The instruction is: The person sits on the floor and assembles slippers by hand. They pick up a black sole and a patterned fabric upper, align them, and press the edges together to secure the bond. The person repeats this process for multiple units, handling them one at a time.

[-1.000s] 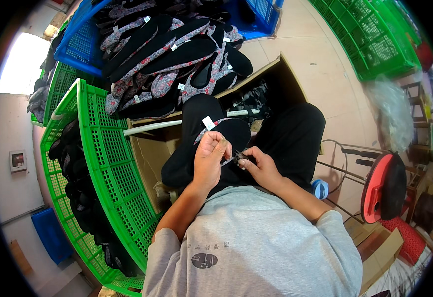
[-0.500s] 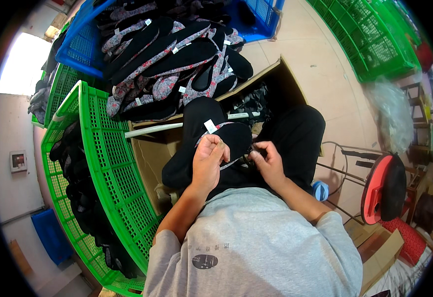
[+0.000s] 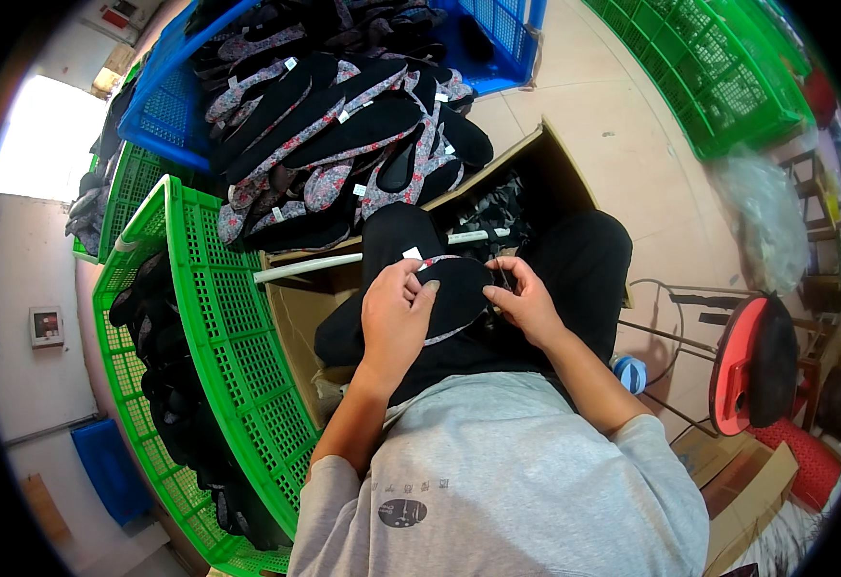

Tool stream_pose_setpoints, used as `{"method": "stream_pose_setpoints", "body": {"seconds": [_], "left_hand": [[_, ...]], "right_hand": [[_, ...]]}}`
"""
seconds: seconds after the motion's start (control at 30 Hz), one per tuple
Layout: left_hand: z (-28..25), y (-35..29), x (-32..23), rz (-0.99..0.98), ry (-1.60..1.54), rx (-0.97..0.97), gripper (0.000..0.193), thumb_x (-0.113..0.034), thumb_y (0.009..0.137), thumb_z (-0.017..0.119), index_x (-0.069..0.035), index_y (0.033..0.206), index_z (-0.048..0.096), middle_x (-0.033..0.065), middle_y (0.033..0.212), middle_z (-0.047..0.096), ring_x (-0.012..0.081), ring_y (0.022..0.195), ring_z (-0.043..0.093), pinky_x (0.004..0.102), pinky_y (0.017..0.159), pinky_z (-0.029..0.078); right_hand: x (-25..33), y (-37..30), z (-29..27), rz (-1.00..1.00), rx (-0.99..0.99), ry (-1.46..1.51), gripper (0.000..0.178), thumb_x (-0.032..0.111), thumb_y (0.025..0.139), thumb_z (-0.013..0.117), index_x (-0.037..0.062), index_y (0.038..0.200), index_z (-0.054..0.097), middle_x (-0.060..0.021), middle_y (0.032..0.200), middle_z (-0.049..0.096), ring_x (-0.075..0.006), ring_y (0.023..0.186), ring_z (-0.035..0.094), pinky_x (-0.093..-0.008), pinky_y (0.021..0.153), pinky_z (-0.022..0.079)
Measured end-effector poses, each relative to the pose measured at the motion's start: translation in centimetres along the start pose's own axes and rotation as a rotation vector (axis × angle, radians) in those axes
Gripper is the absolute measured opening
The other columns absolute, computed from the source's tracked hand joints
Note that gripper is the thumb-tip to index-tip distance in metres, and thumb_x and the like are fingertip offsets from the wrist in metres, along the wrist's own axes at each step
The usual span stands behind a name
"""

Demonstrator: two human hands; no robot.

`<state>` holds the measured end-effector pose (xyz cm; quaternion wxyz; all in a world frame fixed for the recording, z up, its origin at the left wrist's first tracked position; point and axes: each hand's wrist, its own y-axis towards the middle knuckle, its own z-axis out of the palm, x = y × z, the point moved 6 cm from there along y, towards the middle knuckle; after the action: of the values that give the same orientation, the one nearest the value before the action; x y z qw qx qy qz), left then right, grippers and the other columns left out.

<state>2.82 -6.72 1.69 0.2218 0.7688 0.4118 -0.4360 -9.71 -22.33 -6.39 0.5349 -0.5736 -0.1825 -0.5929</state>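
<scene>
A slipper (image 3: 457, 296) with a black sole, a narrow floral edge and a white tag is held over my lap, sole facing up. My left hand (image 3: 396, 310) has its thumb and fingers closed on the tagged side. On the opposite side, my right hand (image 3: 530, 302) pinches the slipper's rim between thumb and fingertips. Most of the floral upper is hidden under the sole. Just beyond my knees lies a large heap of similar floral slippers (image 3: 329, 135), many with white tags.
An open cardboard box (image 3: 563, 163) with dark scraps stands beyond my lap, a white pipe (image 3: 310, 266) across it. A green crate (image 3: 233, 317) of dark slippers is at my left, a blue crate (image 3: 165, 120) behind the heap. A red-and-black round stool (image 3: 742, 365) stands right.
My hands were close above the slipper with fingers curled. Now the slipper's sole lies flatter and more exposed between them, and my right hand grips its edge. The view has shifted slightly.
</scene>
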Motion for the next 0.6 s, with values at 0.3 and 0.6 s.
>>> {"method": "stream_pose_setpoints", "body": {"seconds": [0.3, 0.6], "left_hand": [[1.2, 1.3, -2.1, 0.211, 0.335, -0.063, 0.017, -0.014, 0.078, 0.076, -0.004, 0.091, 0.069, 0.0069, 0.071, 0.056, 0.0256, 0.071, 0.058, 0.0382, 0.066, 0.046], [1.5, 1.6, -0.1, 0.132, 0.191, -0.029, 0.01, -0.013, 0.081, 0.071, -0.005, 0.079, 0.067, 0.0103, 0.074, 0.062, 0.0309, 0.074, 0.062, 0.0417, 0.068, 0.048]], "right_hand": [[-1.0, -1.0, -0.9, -0.078, 0.135, -0.037, 0.044, 0.003, 0.084, 0.076, 0.0089, 0.12, 0.051, 0.0024, 0.099, 0.054, -0.0048, 0.083, 0.053, -0.0192, 0.07, 0.045], [0.8, -0.7, -1.7, -0.16, 0.307, -0.283, 0.038, 0.021, 0.088, 0.077, 0.0057, 0.115, 0.056, 0.0002, 0.098, 0.058, -0.0065, 0.089, 0.052, -0.0233, 0.078, 0.045]]}}
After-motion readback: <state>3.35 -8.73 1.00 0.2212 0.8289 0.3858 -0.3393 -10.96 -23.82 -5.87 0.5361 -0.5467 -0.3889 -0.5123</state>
